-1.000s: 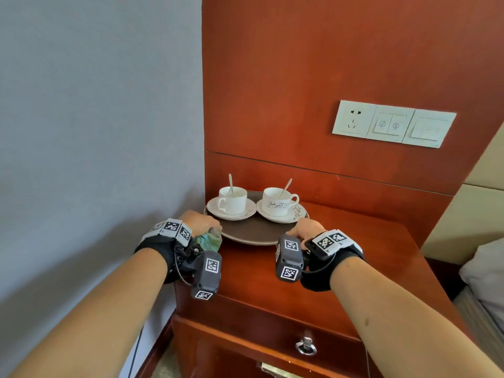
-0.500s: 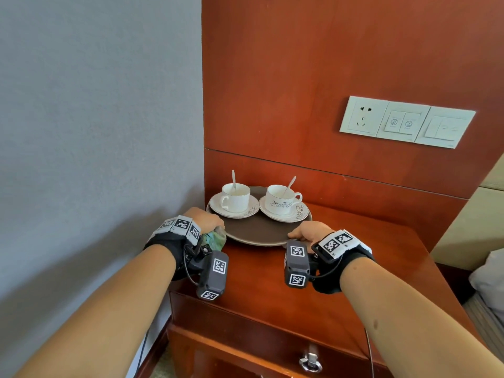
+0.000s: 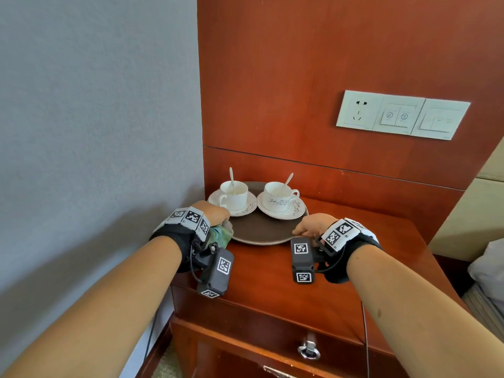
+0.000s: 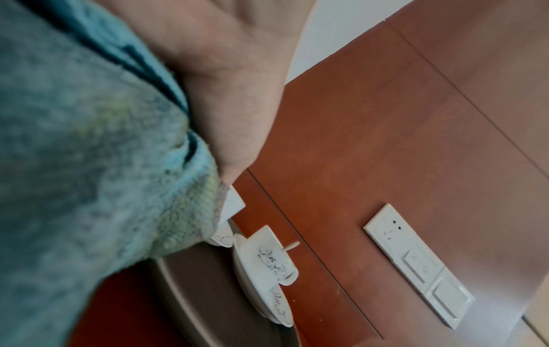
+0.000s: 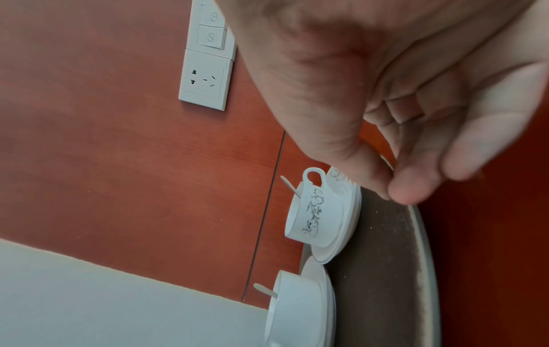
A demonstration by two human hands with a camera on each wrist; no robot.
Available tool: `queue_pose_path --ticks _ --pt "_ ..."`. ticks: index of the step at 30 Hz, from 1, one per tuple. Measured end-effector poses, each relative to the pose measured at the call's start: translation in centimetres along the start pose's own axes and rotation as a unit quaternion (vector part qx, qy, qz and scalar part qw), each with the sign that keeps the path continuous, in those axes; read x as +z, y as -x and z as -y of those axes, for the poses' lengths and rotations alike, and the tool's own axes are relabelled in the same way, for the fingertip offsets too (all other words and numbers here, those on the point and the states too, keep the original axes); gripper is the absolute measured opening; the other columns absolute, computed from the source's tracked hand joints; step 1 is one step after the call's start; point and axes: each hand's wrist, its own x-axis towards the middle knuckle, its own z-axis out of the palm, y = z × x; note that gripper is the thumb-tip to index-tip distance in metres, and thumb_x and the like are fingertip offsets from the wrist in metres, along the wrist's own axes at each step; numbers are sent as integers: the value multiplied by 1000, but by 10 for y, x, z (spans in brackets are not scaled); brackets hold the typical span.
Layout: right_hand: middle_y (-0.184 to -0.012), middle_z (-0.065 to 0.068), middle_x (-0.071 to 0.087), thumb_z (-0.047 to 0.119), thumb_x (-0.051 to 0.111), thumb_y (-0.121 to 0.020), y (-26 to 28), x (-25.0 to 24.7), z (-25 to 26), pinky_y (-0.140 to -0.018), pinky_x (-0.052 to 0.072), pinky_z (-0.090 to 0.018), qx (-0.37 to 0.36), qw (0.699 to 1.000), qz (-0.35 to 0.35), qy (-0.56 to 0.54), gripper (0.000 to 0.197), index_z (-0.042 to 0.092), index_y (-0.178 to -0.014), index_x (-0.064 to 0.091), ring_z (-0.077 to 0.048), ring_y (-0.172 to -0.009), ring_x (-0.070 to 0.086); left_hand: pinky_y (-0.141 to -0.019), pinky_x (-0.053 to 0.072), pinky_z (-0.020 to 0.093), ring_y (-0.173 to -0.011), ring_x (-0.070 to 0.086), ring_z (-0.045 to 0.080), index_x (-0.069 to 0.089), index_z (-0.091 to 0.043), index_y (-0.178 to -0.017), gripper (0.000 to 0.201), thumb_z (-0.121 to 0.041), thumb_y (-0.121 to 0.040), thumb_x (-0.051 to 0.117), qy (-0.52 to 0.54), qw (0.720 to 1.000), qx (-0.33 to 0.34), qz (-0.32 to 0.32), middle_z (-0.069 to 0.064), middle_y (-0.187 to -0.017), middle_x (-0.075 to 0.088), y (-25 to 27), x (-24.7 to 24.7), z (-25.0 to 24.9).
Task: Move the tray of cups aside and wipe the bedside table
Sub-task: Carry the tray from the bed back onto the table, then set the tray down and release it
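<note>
The left grip (image 3: 215, 214) is curled around a bunched teal cloth (image 3: 222, 236) and sits at the left rim of the round brown tray (image 3: 259, 230); in the left wrist view the cloth (image 4: 89, 164) fills most of the frame, with the thumb lying along it, and whether the fingers also catch the tray rim cannot be told. The right grip (image 3: 311, 226) is at the tray's right front rim, and the right wrist view shows its thumb and fingertips (image 5: 407, 187) closed together on that rim (image 5: 422, 246) in a pinch.

The tray stands on the back left part of the wooden counter (image 3: 341, 268), close to the red-brown wall panel (image 3: 327, 64) and the grey wall (image 3: 95, 105). On it, side by side at the far half, are two white cups on saucers: the left cup (image 3: 234, 195) plain, the right cup (image 3: 279, 196) with a dark scroll pattern, its handle toward the right. A spoon stands in each.

Above and to the right, a white socket and switch plate (image 3: 402, 114) is fixed to the panel. A drawer with a metal ring pull (image 3: 309, 350) is set in the counter's front.
</note>
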Motion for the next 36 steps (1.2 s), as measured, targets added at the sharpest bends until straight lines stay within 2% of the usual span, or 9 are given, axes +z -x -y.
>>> queue_pose_path --ticks 4,6,11,17,21,24,29,33,36 --pt "-77 -4 57 7 55 -91 16 -3 -10 -74 52 -27 32 993 12 -111 9 7 -82 53 -14 -67 64 -87 50 31 -97 61 23 54 -11 -120 49 -36 -80 64 34 999 35 -6 7 -99 62 17 15 -17" --pt "-80 -8 61 2 54 -86 34 -4 -16 -73 51 -32 18 980 30 -194 11 2 -96 58 -17 -64 69 -92 49 31 -104 59 23 51 -11 -128 58 -40 -80 66 54 997 58 0 7 -113 61 30 27 -30" --pt "-124 -16 57 0 51 -75 74 -17 -42 -81 55 -39 -35 956 92 -275 53 12 -126 58 -30 -107 61 -105 44 38 -120 56 26 49 -12 -136 72 -53 -78 64 110 984 125 57 7 -131 58 68 65 -70" --pt "-115 -15 58 16 57 -80 107 -60 -92 -75 55 -39 -43 938 49 -342 51 14 -132 58 -32 -91 63 -109 41 43 -128 52 26 52 -9 -137 106 -80 -59 54 134 966 174 132 7 -143 51 105 122 -120" --pt "-115 -15 58 28 68 -79 125 -88 -131 -83 53 -47 -20 928 23 -372 47 8 -121 62 -37 -96 62 -106 41 38 -132 47 29 37 -4 -146 92 -67 -81 54 123 957 200 170 13 -148 43 137 154 -151" --pt "-109 -15 63 32 68 -83 139 -107 -162 -79 55 -40 -8 923 0 -384 42 7 -116 62 -34 -93 65 -104 41 36 -132 47 30 34 -2 -147 89 -61 -84 55 136 948 209 199 13 -148 43 156 182 -175" --pt "-93 -10 64 30 64 -89 156 -138 -213 -55 55 -26 11 918 -63 -390 23 12 -103 65 -22 -74 64 -103 47 45 -113 63 32 55 1 -127 82 -59 -70 55 159 927 227 252 14 -121 65 177 238 -217" --pt "-105 -13 67 22 71 -84 155 -163 -256 -62 54 -32 34 906 -125 -402 30 12 -112 67 -25 -86 65 -99 50 48 -102 67 33 61 3 -118 73 -46 -63 60 147 912 244 295 17 -111 69 187 287 -243" --pt "-84 -15 67 16 68 -87 155 -183 -288 -44 49 -24 52 894 -173 -410 26 3 -109 63 -18 -55 66 -96 50 45 -106 65 35 57 3 -101 52 -38 -70 58 95 908 255 317 21 -114 67 198 320 -259"
